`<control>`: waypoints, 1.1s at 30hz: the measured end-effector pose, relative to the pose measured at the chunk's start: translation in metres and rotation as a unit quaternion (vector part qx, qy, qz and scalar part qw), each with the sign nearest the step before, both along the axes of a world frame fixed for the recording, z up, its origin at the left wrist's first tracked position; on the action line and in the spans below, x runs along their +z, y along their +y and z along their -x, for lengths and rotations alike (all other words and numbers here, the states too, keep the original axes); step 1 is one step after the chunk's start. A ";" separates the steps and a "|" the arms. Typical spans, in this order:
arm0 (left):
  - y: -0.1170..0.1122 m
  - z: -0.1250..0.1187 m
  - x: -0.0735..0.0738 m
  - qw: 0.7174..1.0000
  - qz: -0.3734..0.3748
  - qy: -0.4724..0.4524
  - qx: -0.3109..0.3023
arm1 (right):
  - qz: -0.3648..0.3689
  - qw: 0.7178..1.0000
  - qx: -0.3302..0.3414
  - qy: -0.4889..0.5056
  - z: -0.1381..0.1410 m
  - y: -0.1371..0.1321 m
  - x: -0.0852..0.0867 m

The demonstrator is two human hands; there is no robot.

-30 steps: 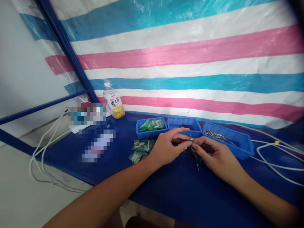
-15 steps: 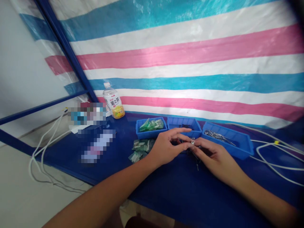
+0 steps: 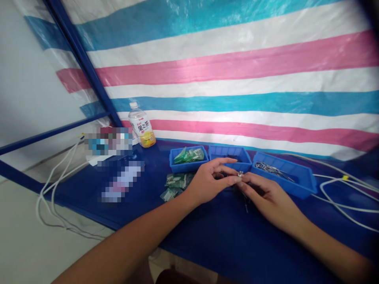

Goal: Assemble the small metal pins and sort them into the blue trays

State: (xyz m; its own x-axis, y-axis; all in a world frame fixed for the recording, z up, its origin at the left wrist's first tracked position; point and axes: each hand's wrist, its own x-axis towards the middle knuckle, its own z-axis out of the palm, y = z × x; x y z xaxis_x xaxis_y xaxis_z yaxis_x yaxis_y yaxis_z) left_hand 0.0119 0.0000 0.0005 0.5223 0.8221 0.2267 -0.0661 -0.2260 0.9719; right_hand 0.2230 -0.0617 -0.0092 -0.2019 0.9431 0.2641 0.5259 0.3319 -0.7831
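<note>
My left hand (image 3: 209, 181) and my right hand (image 3: 266, 196) meet fingertip to fingertip over the blue table (image 3: 207, 236), in front of three blue bins. Together they pinch a small shiny metal part (image 3: 240, 174). Thumb and middle finger of my left hand close on it while the index finger stretches out above. My right hand's fingers curl round it from the right. A few thin metal pieces (image 3: 245, 201) lie on the table under my right hand.
The left bin (image 3: 185, 158) holds green packets, the middle bin (image 3: 229, 154) looks dark inside, the right bin (image 3: 288, 173) holds metal pieces. Green packets (image 3: 176, 185) lie loose on the table. A drink bottle (image 3: 141, 126) stands at the back left. White cables (image 3: 343, 189) run along the right.
Both hands have stayed in place. The fingers have shifted slightly round the small metal part, which sits a little lower between the fingertips.
</note>
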 end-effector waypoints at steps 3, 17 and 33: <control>0.001 -0.001 -0.001 1.000 0.000 -0.007 0.012 | 0.019 0.999 -0.003 0.030 0.000 0.001 -0.001; 0.002 0.000 -0.012 0.913 -0.321 0.233 0.095 | 0.087 0.962 -0.112 0.235 -0.006 0.018 0.001; 0.006 0.005 -0.015 0.880 -0.322 0.343 0.069 | 0.120 0.912 -0.170 0.354 -0.001 0.015 0.002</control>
State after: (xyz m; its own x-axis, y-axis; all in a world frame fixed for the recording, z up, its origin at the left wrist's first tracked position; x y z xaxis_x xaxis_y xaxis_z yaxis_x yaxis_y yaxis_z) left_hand 0.0067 0.0064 -0.0149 0.6229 0.7053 0.3385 0.5575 -0.7038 0.4404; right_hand 0.2238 -0.0468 -0.0074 0.2538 0.9672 -0.0069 -0.0994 0.0190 -0.9949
